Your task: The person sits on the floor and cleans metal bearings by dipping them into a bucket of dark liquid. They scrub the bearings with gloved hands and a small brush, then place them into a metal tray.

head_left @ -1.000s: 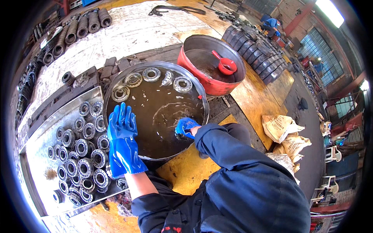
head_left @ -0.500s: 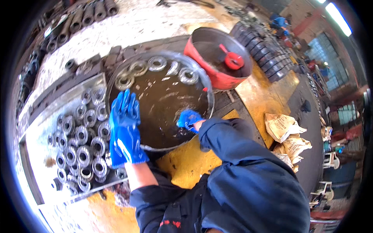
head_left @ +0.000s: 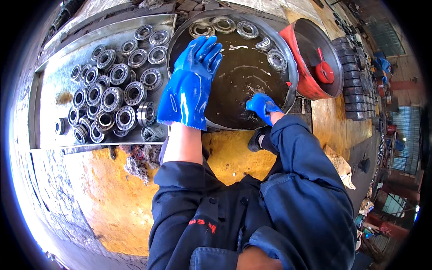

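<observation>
Both my hands wear long blue rubber gloves. My left hand [head_left: 193,76] hovers over the left rim of a wide round metal tub [head_left: 293,74], its fingers stretched out and slightly bent, with nothing seen in them. Dark brownish liquid [head_left: 234,67] fills the tub. Several ring-shaped bearings [head_left: 247,30] sit along its far inner wall. At the tub's near right, my right hand [head_left: 263,107] is closed and partly dipped in the liquid, where the surface is stirred up. Whatever it grips is hidden.
On the left, a shallow metal tray [head_left: 101,147] holds many bearings [head_left: 111,99] and a grey rag [head_left: 153,133]. A red tub [head_left: 299,67] with a red long-handled dipper [head_left: 324,72] stands right. Beyond it are stacked dark cylindrical parts [head_left: 355,85]. A paper sack [head_left: 338,166] lies lower right.
The whole view has turned and shifted, bringing more of the tray into sight. My left fingers bend a little more. My right hand stays at the liquid in the tub's near right.
</observation>
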### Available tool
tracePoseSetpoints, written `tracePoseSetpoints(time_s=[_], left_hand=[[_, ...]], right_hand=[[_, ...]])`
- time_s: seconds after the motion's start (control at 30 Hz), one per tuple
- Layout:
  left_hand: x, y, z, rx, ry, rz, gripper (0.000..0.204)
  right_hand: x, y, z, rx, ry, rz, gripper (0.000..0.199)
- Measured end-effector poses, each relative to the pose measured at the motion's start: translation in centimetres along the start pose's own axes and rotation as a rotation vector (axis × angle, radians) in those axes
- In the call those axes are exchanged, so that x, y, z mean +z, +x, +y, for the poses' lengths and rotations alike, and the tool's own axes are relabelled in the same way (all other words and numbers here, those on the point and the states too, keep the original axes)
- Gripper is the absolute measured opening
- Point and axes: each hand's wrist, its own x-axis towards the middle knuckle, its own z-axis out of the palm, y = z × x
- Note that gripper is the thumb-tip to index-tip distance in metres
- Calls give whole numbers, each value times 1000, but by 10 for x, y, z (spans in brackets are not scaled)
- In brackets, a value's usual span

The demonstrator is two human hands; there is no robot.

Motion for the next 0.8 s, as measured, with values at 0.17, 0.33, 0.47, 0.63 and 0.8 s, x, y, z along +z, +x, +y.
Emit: tracePoseSetpoints(time_s=[0.17,0.33,0.47,0.63,0.8], left_hand=[[38,-14,1,-85,-15,100,42],[-1,-3,-6,68,8,-63,41],[-10,-3,-14,146,32,-160,41],[-11,-3,-18,205,57,-221,40],[-10,7,-17,140,24,-126,40]], right_hand=[[2,9,-18,-414,-674,-229,20],[-9,9,-1,-147,-198,-72,28],[6,-1,17,17,206,-17,39],[-9,10,-25,-259,-630,-213,18],[9,18,12,-196,-256,-122,27]])
